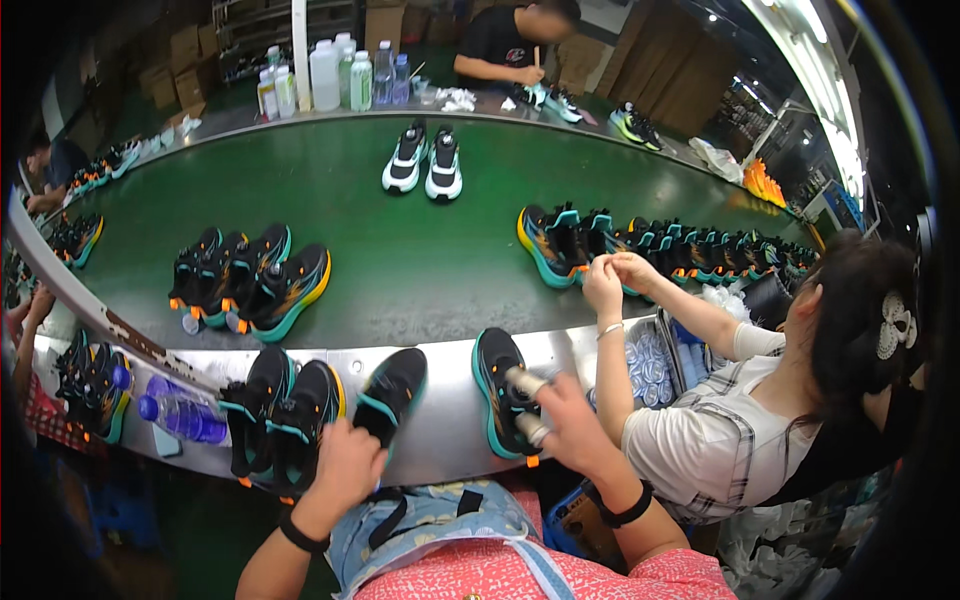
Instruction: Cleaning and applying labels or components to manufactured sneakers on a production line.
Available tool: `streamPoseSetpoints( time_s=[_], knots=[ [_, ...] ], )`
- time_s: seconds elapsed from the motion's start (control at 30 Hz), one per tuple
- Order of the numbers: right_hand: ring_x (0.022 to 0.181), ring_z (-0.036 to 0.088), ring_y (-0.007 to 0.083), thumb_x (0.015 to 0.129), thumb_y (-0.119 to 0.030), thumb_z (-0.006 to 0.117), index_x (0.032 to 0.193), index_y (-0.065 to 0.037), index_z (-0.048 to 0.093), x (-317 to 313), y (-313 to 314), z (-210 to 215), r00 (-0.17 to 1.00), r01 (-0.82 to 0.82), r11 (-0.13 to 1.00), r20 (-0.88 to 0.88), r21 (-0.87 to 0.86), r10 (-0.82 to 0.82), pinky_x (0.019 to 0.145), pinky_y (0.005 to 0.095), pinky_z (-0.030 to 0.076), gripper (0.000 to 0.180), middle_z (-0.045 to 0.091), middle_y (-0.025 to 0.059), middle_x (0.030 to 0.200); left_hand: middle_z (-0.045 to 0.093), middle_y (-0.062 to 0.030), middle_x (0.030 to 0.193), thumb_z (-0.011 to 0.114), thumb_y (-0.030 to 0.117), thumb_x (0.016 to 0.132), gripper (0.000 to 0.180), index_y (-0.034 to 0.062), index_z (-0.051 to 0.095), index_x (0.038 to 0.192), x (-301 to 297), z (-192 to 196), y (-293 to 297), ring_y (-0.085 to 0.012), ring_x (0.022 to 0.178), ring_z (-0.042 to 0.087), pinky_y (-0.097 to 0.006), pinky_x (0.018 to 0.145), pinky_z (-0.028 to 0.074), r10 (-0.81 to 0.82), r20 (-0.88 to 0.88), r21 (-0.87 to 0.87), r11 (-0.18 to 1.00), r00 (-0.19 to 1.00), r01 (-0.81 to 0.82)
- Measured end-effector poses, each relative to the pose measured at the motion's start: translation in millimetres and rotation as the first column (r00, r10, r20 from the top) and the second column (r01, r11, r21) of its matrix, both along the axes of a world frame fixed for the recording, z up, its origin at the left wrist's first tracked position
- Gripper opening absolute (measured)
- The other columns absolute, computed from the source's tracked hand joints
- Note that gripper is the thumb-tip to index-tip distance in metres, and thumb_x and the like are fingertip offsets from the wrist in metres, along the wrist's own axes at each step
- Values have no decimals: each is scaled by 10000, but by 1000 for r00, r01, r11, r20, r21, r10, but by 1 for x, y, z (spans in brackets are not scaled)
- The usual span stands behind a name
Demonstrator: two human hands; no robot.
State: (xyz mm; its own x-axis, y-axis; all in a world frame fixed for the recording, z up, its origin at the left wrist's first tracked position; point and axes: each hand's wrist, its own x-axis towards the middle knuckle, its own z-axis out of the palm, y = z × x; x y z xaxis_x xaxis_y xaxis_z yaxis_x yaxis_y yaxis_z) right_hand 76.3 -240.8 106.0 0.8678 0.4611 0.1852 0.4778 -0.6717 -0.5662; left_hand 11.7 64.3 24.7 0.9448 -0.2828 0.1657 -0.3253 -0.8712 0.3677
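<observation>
My left hand (348, 462) is closed at the heel end of a black sneaker (394, 388), whose toe points away from me on the metal ledge. That sneaker is slightly blurred. Two more black sneakers with teal and yellow soles, one of them this sneaker (305, 410), stand just left of it. My right hand (572, 425) has pale covers on its fingers. Its fingers are apart and reach over the right side of another black sneaker (497, 380) with a teal sole and orange heel tab. Dark bands circle both my wrists.
Beyond the metal ledge (445, 375) runs a green conveyor belt (400, 260) with black sneakers (255, 275) and a black-and-white pair (425, 165). A co-worker (720, 420) sits close on my right, hands over the belt. Purple-tinted bottles (185, 412) lie left. Another person works across the belt.
</observation>
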Motion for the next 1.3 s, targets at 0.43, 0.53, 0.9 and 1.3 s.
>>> streamPoseSetpoints(
  time_s=[0.43, 0.53, 0.9, 1.3],
  knots=[
    [946, 607, 338, 681, -108, 780, 1460, -160, 352, 72, 96, -45, 596, -502, 824, -586, 262, 549, 825, 389, 470, 890, 620, 200, 1083, 528, -123, 752, 679, 87, 787, 181, 3, 526, 837, 2, -17, -5, -250, 629, 551, -347, 592, 447, 220, -414, -532, 729, 883, -431],
    [941, 599, 325, 660, -99, 774, 1460, -165, 353, 80, 97, -57, 601, -574, 773, -503, 270, 622, 839, 377, 464, 907, 609, 188, 1066, 534, -130, 733, 661, 65, 793, 157, -5, 533, 852, 9, -27, -9, -253, 649, 558, -338, 592, 439, 269, -235, -516, 780, 934, -354],
    [904, 619, 415, 649, -168, 790, 1151, -65, 493, 63, 103, -47, 649, -682, 731, -480, -23, 590, 748, 457, 468, 593, 634, 199, 899, 568, -146, 725, 614, 28, 795, 85, -22, 556, 834, 13, -41, -12, -248, 665, 583, -343, 599, 449, 230, -181, -561, 774, 956, -292],
    [748, 647, 363, 658, -82, 718, 1033, -45, 492, 24, 106, -67, 799, -596, 780, -38, -190, 601, 604, 441, 502, 439, 596, 140, 782, 555, -50, 664, 573, 94, 900, 109, 16, 564, 825, -2, -55, -30, -150, 557, 507, -268, 515, 399, 402, -288, -686, 547, 869, -480]
  ],
)
